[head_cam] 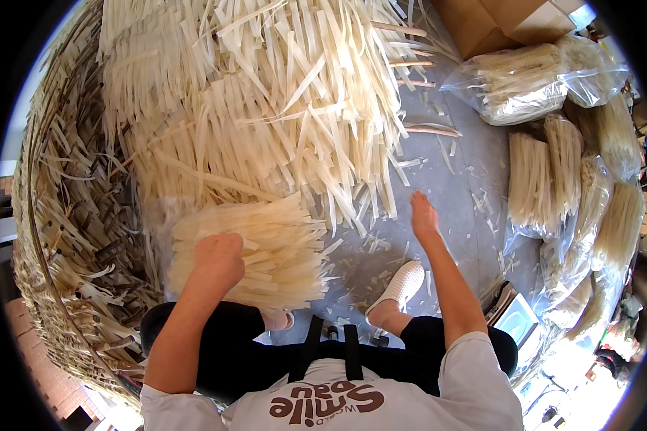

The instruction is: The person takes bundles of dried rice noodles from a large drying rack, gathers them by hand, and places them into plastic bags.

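Note:
My left hand [219, 261] is curled over a thick layer of pale, flat dried strips [280, 258], which look like wide noodles and lie roughly crosswise. Its fingertips are hidden beneath the fist, so a grip cannot be confirmed. Clear plastic [180, 215] shows along the left side of this layer. To the right, over the grey floor, is my right hand [425, 215], apart from the strips; its fingers point away from me and their inner side is hidden. Beyond both hands spreads a large heap of similar long strips [259, 118], mostly lying lengthwise.
Wooden sticks [434, 130] poke out from the heap's right side. Clear bags of strips [528, 81] and upright bundles [531, 178] line the right, below a cardboard box [501, 24]. A curved woven wall [38, 226] bounds the left. Broken bits litter the floor [463, 215].

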The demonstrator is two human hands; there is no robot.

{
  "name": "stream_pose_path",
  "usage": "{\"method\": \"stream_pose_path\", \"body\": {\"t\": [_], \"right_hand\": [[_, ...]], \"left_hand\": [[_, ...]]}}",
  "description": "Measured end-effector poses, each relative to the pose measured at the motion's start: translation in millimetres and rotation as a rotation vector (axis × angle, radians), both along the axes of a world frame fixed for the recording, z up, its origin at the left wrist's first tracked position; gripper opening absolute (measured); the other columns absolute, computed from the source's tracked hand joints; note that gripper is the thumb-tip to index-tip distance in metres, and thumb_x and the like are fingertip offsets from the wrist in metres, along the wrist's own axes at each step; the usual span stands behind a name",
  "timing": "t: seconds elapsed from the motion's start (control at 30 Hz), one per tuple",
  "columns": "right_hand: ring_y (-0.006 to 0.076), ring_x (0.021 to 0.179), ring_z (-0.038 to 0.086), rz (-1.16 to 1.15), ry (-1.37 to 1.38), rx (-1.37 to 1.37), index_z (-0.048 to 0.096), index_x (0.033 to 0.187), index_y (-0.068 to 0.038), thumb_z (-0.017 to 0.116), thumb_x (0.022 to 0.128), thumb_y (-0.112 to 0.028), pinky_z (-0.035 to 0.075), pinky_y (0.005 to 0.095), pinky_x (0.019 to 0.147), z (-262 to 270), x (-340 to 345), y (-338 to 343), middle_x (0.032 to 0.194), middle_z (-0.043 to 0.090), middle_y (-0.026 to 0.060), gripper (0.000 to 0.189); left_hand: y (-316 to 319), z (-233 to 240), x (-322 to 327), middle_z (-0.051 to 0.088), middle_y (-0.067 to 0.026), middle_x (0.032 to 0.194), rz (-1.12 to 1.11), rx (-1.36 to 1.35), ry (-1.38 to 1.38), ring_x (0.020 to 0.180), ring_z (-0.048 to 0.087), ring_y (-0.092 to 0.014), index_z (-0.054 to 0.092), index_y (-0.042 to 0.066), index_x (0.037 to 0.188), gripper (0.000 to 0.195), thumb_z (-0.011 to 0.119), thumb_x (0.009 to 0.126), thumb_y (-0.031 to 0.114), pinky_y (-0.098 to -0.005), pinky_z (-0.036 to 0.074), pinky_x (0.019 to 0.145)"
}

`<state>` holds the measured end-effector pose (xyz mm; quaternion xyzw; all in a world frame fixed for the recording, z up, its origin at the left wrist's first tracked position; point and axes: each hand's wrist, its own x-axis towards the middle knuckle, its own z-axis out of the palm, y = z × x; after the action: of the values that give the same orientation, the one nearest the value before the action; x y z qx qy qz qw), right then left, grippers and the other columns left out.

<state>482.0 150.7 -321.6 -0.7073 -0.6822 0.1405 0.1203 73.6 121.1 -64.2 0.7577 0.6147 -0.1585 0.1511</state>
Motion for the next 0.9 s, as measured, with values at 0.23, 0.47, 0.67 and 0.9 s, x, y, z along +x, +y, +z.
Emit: {"method": "stream_pose_path", "body": {"t": [0.23, 0.47, 0.67, 0.9], "right_hand": [[0.0389, 0.097, 0.047, 0.110, 0.500, -0.096, 0.040, 0.113, -0.006, 0.058, 0.077, -0.023, 0.041, 0.0429, 0.079, 66.9, -150.3, 78.2, 0.111, 0.044, 0.0195, 0.044], [0.0349, 0.112, 0.039, -0.024, 0.163, -0.205, 0.007, 0.130, 0.005, 0.073, 0.058, -0.038, 0.034, 0.0386, 0.093, 9.3, -212.3, 52.7, 0.126, 0.032, 0.0255, 0.107], [0.0382, 0.085, 0.054, -0.210, 0.268, -0.312, 0.043, 0.110, -0.004, 0.059, 0.070, -0.027, 0.041, 0.0431, 0.075, -6.5, -187.3, -5.3, 0.087, 0.058, 0.0211, 0.049], [0.0395, 0.076, 0.054, -0.033, 0.187, 0.019, 0.049, 0.090, -0.001, 0.056, 0.073, -0.015, 0.042, 0.0445, 0.066, 6.7, -161.4, -74.2, 0.077, 0.057, 0.0212, 0.024]], "left_hand": [[-10.0, 5.8, -6.2, 0.056, -0.0157, 0.067, 0.056, -0.016, 0.001, 0.068, 0.055, -0.033, 0.051, 0.003, 0.068, 0.006, 0.052, 0.063, 0.005, -0.0420, 0.042, 0.061], [-16.8, 10.8, -14.7, 0.055, -0.0151, 0.063, 0.085, 0.003, -0.053, 0.064, 0.056, -0.032, 0.049, 0.003, 0.069, 0.007, 0.052, 0.062, 0.003, -0.0411, 0.043, 0.057], [-23.0, 10.2, -25.2, 0.054, -0.0137, 0.059, 0.031, 0.110, -0.144, 0.061, 0.056, -0.030, 0.048, 0.003, 0.070, 0.010, 0.053, 0.062, 0.003, -0.0404, 0.043, 0.054], [-25.5, 18.7, -26.4, 0.054, -0.0140, 0.058, 0.072, 0.030, -0.117, 0.059, 0.056, -0.031, 0.047, 0.003, 0.072, 0.010, 0.052, 0.064, 0.003, -0.0403, 0.042, 0.053]]}}
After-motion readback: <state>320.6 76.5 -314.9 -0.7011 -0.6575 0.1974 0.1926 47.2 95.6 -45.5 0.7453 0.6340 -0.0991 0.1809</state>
